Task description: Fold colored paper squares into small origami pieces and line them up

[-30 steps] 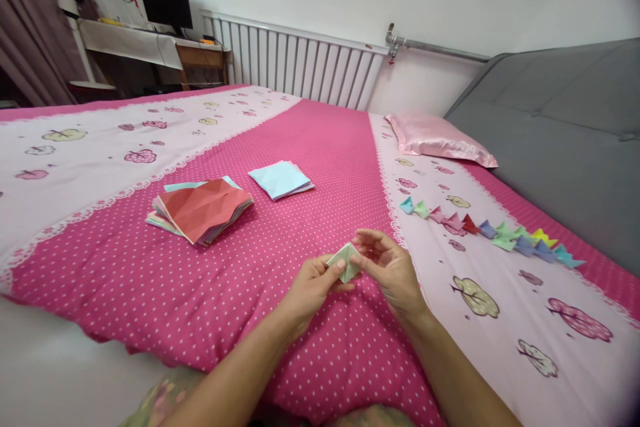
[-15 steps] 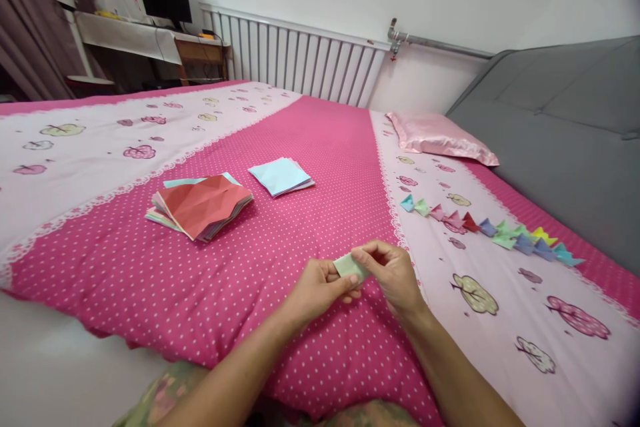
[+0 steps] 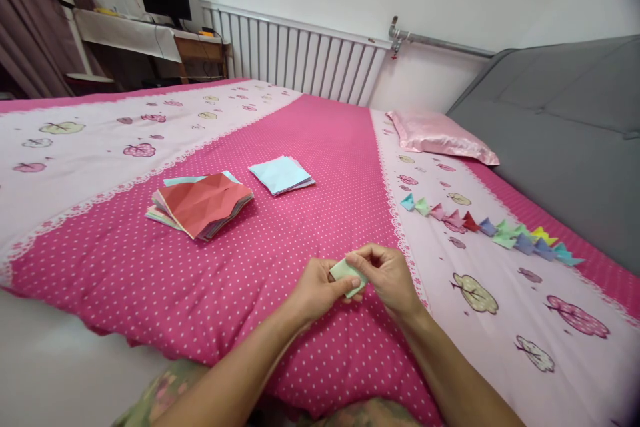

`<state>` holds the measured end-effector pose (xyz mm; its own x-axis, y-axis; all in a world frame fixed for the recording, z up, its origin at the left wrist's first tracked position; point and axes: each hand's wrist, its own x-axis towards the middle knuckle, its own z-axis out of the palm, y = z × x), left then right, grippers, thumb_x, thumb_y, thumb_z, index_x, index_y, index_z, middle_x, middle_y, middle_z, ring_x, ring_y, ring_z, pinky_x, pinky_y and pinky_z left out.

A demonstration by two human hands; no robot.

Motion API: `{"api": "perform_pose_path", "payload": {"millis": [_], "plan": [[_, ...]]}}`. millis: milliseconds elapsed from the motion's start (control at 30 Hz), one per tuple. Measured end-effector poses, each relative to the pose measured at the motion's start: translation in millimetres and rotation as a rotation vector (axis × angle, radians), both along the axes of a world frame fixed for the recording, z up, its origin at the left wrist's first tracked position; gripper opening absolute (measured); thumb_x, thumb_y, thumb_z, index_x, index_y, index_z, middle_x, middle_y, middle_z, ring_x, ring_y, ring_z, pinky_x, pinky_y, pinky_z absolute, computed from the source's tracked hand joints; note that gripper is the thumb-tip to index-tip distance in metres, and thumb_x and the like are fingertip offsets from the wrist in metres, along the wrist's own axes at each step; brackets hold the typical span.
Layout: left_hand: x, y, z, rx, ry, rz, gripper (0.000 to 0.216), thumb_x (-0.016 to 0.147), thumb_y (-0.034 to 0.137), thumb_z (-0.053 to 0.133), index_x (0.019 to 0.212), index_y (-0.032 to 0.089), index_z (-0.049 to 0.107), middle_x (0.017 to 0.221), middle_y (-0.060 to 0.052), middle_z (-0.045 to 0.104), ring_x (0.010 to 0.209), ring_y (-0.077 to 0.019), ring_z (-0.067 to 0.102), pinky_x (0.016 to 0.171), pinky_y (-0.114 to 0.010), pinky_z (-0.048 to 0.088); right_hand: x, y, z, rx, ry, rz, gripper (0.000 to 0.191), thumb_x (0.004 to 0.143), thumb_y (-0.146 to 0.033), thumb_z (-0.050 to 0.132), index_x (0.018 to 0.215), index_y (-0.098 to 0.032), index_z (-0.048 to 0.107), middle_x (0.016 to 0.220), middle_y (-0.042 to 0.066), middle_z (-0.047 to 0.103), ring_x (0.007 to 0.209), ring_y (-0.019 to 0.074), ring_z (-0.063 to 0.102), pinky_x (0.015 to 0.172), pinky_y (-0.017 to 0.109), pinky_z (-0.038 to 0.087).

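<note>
A small folded piece of pale green paper [image 3: 344,271] is held between my two hands, just above the pink dotted bedspread [image 3: 280,253]. My left hand [image 3: 323,287] grips it from the left, thumb across its face and fingers behind. At its upper right edge, my right hand [image 3: 387,275] pinches it between thumb and fingertips. The fingers behind the paper are partly hidden. To the right lies a row of small folded paper shapes [image 3: 470,221] in blue, green, pink, red, purple and yellow.
Left of my hands is a loose stack of coloured paper with a creased red sheet [image 3: 203,203] on top. Behind it sits a neater stack of light blue squares [image 3: 283,175]. A pink pillow [image 3: 440,133] rests by the grey headboard [image 3: 560,100]. A radiator [image 3: 295,57] stands behind the bed.
The green paper has tilted and shifted slightly left in my hands, showing more of its face. My right thumb and fingers have moved a little left along its edge.
</note>
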<state>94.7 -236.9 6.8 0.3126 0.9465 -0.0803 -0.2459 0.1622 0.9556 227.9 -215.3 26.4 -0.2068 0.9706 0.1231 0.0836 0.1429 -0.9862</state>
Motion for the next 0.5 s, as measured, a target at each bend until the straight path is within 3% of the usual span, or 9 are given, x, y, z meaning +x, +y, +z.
{"api": "perform_pose_path", "payload": {"millis": [233,500], "plan": [[2.8,-0.9,2.8,-0.056,-0.067,0.01,0.015,0.054,0.019,0.075,0.063,0.01,0.067,0.058,-0.004,0.063,0.05,-0.0088,0.052,0.052,-0.021,0.038,2.3,4.5,-2.9,0.029,-0.015,-0.063,0.019,0.069,-0.033,0.068,0.065,-0.015,0.064,0.058,0.002,0.063,0.051,0.0121,0.055,0.048,0.023,0.045],[-0.1,-2.1,-0.5,-0.1,-0.022,0.003,0.018,0.056,0.018,0.074,0.068,0.007,0.067,0.063,-0.008,0.065,0.054,-0.0103,0.056,0.054,-0.022,0.04,3.3,7.1,-2.7,-0.064,0.027,-0.015,0.022,0.068,-0.036,0.069,0.071,-0.015,0.067,0.062,0.002,0.064,0.055,0.0124,0.056,0.051,0.023,0.045]]}}
